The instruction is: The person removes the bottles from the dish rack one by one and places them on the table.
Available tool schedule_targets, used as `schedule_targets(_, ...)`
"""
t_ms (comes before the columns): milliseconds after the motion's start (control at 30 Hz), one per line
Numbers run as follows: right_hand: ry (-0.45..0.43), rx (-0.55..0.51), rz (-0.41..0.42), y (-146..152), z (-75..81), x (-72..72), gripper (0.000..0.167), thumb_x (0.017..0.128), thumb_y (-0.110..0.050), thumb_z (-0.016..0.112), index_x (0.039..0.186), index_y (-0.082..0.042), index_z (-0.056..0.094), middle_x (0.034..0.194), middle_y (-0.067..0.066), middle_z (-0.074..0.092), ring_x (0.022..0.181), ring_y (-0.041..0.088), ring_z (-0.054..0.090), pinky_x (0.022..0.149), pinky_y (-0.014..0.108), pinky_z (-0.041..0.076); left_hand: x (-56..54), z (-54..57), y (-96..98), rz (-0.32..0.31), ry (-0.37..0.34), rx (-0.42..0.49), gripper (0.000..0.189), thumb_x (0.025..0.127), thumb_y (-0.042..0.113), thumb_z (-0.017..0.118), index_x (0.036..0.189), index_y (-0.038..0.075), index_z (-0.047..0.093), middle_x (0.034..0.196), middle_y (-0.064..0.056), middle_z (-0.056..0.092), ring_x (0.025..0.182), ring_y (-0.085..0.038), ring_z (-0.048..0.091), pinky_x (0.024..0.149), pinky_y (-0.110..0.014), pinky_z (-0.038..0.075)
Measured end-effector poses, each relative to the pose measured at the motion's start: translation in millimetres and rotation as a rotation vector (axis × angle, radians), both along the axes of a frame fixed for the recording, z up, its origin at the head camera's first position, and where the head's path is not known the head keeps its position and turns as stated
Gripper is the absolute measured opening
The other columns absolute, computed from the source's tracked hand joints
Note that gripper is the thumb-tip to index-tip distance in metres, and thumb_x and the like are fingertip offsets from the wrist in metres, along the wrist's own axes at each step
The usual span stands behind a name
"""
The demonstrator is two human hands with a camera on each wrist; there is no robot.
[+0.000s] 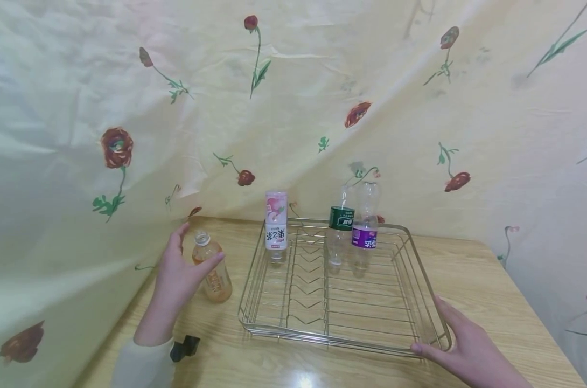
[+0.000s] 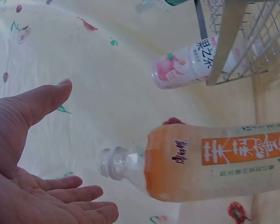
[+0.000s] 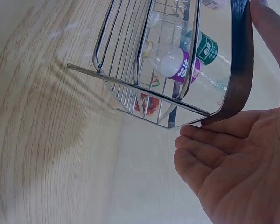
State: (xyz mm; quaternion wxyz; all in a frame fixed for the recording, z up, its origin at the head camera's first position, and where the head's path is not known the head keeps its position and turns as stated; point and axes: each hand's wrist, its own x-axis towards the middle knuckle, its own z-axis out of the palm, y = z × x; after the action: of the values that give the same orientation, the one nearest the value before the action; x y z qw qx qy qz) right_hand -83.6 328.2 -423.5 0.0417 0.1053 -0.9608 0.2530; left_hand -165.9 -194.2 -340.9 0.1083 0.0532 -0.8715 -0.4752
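On the table at the left stands an upright, capless plastic drink bottle (image 1: 215, 272) with an orange label. My left hand (image 1: 179, 269) is spread beside it, thumb and fingers apart around its upper part in the head view. In the left wrist view a gap shows between the hand (image 2: 42, 163) and the bottle's neck. My right hand (image 1: 468, 345) holds the front right corner of a metal wire dish rack (image 1: 325, 340), thumb at the front rail and fingers along the right side. The right wrist view shows this hand (image 3: 238, 158) against the rack's wide outer band (image 3: 240, 60).
Inside the rack's back part, a pink-and-white labelled bottle (image 1: 276, 218), a green-labelled bottle (image 1: 341, 221) and a purple-labelled bottle (image 1: 364, 237) sit neck-down. A flowered cloth (image 1: 298, 97) hangs behind and at the sides. A small black object (image 1: 184, 348) shows by the left sleeve.
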Motion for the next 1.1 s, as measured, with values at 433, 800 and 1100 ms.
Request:
schedule_targets(433,-0.058,0.016,-0.001,-1,3.7,-0.7,0.110,0.082,-0.047,0.083,0.150,0.018,0.027,0.144,0.043,0.038,0.125,0.063,0.040,0.092,0.077,0.040,3.9,12.1,7.5,-0.045,-0.018,0.042,0.108,0.083,0.041,0.086,0.162,0.011,0.019,0.166,-0.018,0.015,0.146,-0.050,0.020,0.113,-0.065,0.028)
schedule_targets(800,-0.065,0.030,-0.016,0,4.1,0.0,0.110,0.082,-0.049,0.083,0.149,0.019,0.028,0.143,0.044,0.038,0.124,0.065,0.040,0.091,0.077,0.040,5.6,23.5,19.1,-0.077,-0.005,0.068,0.104,0.083,0.040,0.086,0.161,0.014,0.023,0.164,-0.018,0.021,0.147,-0.043,0.022,0.116,-0.057,0.026)
schedule_targets(1100,-0.061,0.033,-0.016,0,3.1,-0.2,0.111,0.082,-0.049,0.083,0.150,0.018,0.027,0.143,0.044,0.038,0.125,0.065,0.039,0.092,0.077,0.039,3.1,27.3,29.5,-0.109,-0.012,0.100,0.102,0.084,0.038,0.085,0.161,0.011,0.023,0.165,-0.007,0.023,0.148,-0.038,0.025,0.118,-0.050,0.027)
